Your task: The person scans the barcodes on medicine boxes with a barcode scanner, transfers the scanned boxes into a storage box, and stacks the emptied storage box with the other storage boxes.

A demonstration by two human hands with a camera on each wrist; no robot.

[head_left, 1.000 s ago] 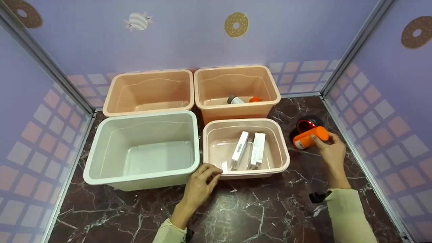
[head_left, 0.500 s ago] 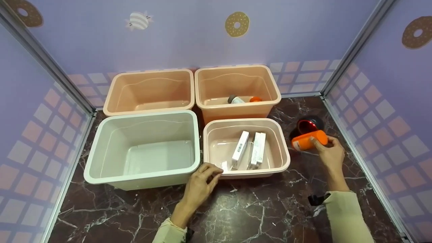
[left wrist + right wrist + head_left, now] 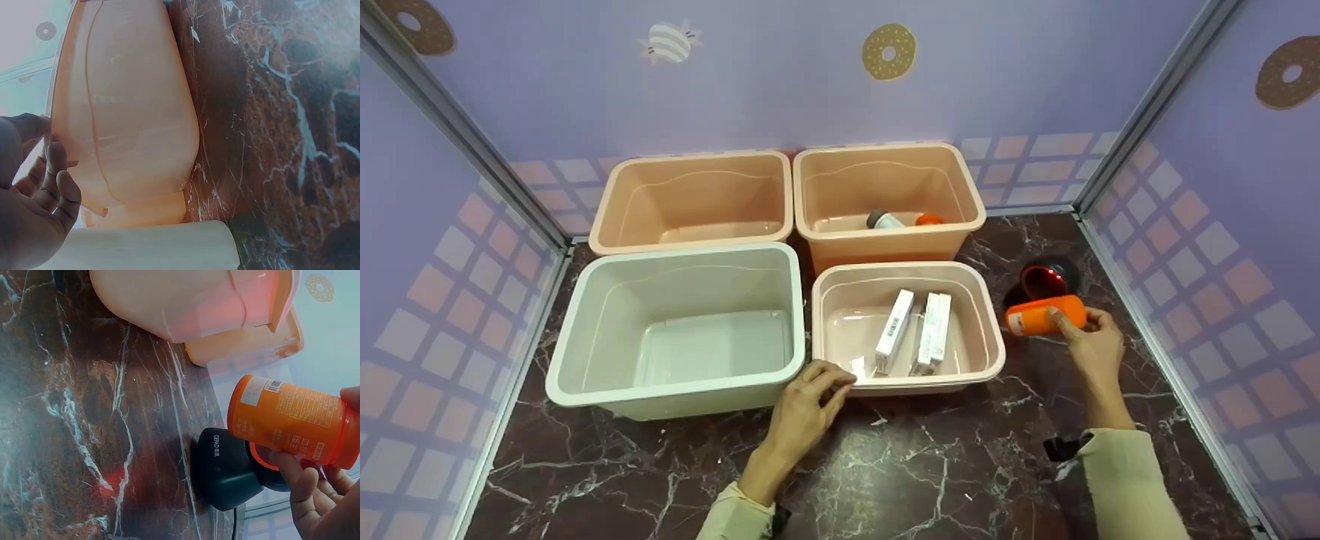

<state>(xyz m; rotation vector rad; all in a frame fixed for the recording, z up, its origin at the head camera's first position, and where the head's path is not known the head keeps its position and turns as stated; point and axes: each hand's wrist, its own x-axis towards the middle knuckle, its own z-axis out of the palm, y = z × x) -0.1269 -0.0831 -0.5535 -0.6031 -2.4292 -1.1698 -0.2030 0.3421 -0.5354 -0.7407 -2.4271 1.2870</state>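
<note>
My right hand [image 3: 1084, 330] grips an orange bottle [image 3: 1044, 315] on its side, just in front of a black barcode scanner [image 3: 1046, 279] with a red window. In the right wrist view the orange bottle [image 3: 295, 419] shows a white barcode label and lies above the scanner [image 3: 228, 475], with my fingers [image 3: 306, 495] curled under it. My left hand [image 3: 810, 397] pinches the front left rim of the small pink bin [image 3: 994, 352], which holds white boxes [image 3: 894, 331]. In the left wrist view my fingers [image 3: 53, 185] rest on that bin's rim [image 3: 140, 140].
A large white bin [image 3: 562, 375] stands left of the small one. Two peach bins stand behind: the left peach bin [image 3: 607, 217] and the right peach bin [image 3: 971, 202], which holds a small bottle [image 3: 883, 220] and an orange item [image 3: 928, 220]. Purple walls enclose the dark marble table [image 3: 930, 465].
My right hand has lowered the orange bottle slightly and tipped it flatter, toward horizontal, in front of the scanner. The left hand has stayed on the bin's rim.
</note>
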